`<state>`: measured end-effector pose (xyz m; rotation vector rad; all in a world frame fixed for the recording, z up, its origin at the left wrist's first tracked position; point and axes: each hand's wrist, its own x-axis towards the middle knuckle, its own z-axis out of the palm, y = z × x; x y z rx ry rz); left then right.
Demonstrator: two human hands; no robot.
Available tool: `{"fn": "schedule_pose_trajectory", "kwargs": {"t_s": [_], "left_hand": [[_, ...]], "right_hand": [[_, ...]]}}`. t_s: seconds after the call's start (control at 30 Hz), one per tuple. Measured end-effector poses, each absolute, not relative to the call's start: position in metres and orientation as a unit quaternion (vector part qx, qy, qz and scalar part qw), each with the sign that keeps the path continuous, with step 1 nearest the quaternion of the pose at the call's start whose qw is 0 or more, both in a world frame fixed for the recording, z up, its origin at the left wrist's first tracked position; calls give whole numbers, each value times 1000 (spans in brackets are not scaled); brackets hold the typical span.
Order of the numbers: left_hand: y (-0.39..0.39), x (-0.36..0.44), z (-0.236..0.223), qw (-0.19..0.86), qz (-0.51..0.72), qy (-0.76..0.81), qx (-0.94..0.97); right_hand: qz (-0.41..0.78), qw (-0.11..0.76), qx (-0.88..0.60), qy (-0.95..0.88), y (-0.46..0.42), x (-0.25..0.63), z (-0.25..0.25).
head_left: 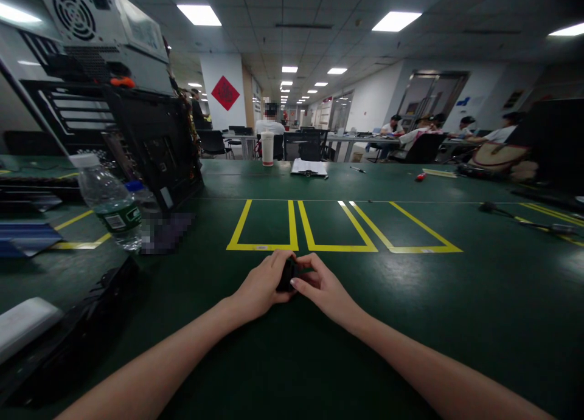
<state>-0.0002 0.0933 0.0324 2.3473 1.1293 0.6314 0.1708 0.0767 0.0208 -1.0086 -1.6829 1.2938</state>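
Observation:
A small black object [286,276] is between my hands, low over the green table [292,347]; its kind cannot be made out. My left hand [261,282] curls around it from the left, fingers bent over its top and thumb beneath. From the other side, the thumb and fingers of my right hand [327,287] close on its right edge. Much of the object is hidden by my fingers. Just beyond my hands, yellow tape [341,248] marks several open-topped outlines on the table.
At left stand a water bottle [112,204], an opened black computer case [155,146] and a power supply unit [109,19] on top. A white cup [267,149], a clipboard [310,167] and a pen [358,169] lie toward the far edge. A cable [524,218] is right; people sit beyond.

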Motion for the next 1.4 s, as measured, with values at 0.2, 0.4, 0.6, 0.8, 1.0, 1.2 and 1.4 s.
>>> {"fn": "schedule_pose_trajectory", "kwargs": {"t_s": [0.2,0.4,0.6,0.8,1.0,1.2,1.4], "left_hand": [[93,0,33,229,229,407,854],[91,0,38,237,217,410,854],[92,-1,35,230,221,408,855],[95,0,28,207,234,411,857],[93,0,33,226,219,409,856],[93,0,33,224,225,414,853],[93,1,33,227,218,413,854]], "right_hand": [[497,416,-388,-655,77,170,16],[501,395,-421,-646,81,170,18],[526,383,-386,-654,77,171,25],[520,404,-396,-640,83,169,16],[504,382,-427,-646,83,171,17],[524,384,-375,-661,76,173,26],[533,402,-386,-637,83,171,18]]}}
